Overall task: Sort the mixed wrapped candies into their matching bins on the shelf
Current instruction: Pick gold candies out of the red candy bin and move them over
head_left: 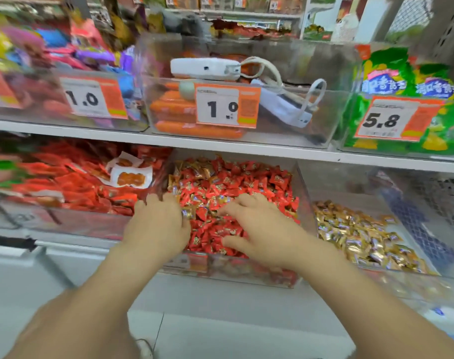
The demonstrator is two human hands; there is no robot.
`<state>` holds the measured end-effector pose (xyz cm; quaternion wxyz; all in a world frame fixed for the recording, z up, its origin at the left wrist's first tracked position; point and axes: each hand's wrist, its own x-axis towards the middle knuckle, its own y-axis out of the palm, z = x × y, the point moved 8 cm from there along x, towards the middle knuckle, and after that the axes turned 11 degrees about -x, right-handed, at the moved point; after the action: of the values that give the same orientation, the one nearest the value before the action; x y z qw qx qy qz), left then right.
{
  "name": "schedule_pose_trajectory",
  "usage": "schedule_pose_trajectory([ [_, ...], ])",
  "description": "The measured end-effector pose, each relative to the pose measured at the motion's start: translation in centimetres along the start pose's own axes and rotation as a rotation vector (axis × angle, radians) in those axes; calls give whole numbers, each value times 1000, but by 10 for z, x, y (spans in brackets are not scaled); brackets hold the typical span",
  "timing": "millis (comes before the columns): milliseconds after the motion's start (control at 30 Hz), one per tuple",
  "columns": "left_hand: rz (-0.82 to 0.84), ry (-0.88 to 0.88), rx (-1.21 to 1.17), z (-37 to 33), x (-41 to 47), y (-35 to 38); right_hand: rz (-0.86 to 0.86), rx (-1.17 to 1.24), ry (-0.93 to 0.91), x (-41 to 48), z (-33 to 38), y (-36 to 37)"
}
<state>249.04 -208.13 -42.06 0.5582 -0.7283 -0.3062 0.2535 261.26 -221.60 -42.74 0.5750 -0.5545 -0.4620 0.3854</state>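
Note:
A clear bin [302, 193] on the lower shelf holds a heap of red wrapped candies [231, 182] with several gold wrapped candies [202, 172] mixed in. Both hands rest inside it on the heap. My left hand [158, 224] lies at the bin's left side, fingers curled, with a gold candy [187, 213] pinched at its fingertips. My right hand [259, 229] is spread flat over the red candies, fingers apart, holding nothing that I can see. The neighbouring bin on the right [412, 244] holds gold wrapped candies [358, 234].
To the left is a bin of larger red snack packets [73, 177]. The upper shelf carries clear bins with price tags: colourful sweets [52, 55], orange sausages with white devices and a cable [207, 68], green bags [402, 81]. A white shelf edge [220, 145] overhangs the lower bins.

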Motion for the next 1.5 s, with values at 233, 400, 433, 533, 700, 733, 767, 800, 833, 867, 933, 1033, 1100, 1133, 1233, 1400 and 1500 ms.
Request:
schedule_pose_trajectory([
  [233, 287, 31, -145, 1, -1, 19, 131, 12, -225, 48, 41, 39],
  [400, 477, 23, -118, 11, 6, 26, 48, -158, -211, 71, 42, 33],
  [433, 483, 19, -127, 9, 8, 27, 18, -147, -181, 74, 35, 28],
  [533, 479, 3, -178, 3, 18, 29, -91, -178, -57, 76, 4, 11],
  [700, 375, 74, -434, -9, 34, 27, -48, -166, 37, 64, -21, 4],
  [733, 345, 124, -497, -13, 36, 24, -47, -159, 41, 59, -20, 1],
  [767, 328, 180, -530, -15, 37, 20, -60, -137, 46, 53, -18, -3],
  [800, 324, 238, -530, -17, 37, 18, -82, -100, 49, 48, -16, -8],
  [833, 329, 286, -513, -16, 35, 15, -108, -52, 56, 43, -14, -12],
  [867, 333, 317, -495, -14, 34, 13, -138, 0, 70, 39, -14, -16],
  [933, 299, 342, -470, -7, 33, 10, -193, 123, 118, 35, -13, -20],
  [1033, 188, 355, -430, 2, 35, 8, -223, 288, 154, 36, -4, -20],
  [1100, 140, 362, -393, 5, 37, 9, -193, 332, 127, 40, 7, -15],
  [1133, 123, 363, -387, 5, 37, 11, -157, 329, 109, 43, 10, -10],
  [1233, 54, 380, -388, 2, 38, 10, 1, 197, 63, 54, 14, 10],
  [1400, -34, 360, -337, 4, 43, 5, 163, 166, -16, 62, 18, 24],
  [1500, 42, 324, -295, 5, 50, 15, 253, 126, -62, 67, 16, 32],
])
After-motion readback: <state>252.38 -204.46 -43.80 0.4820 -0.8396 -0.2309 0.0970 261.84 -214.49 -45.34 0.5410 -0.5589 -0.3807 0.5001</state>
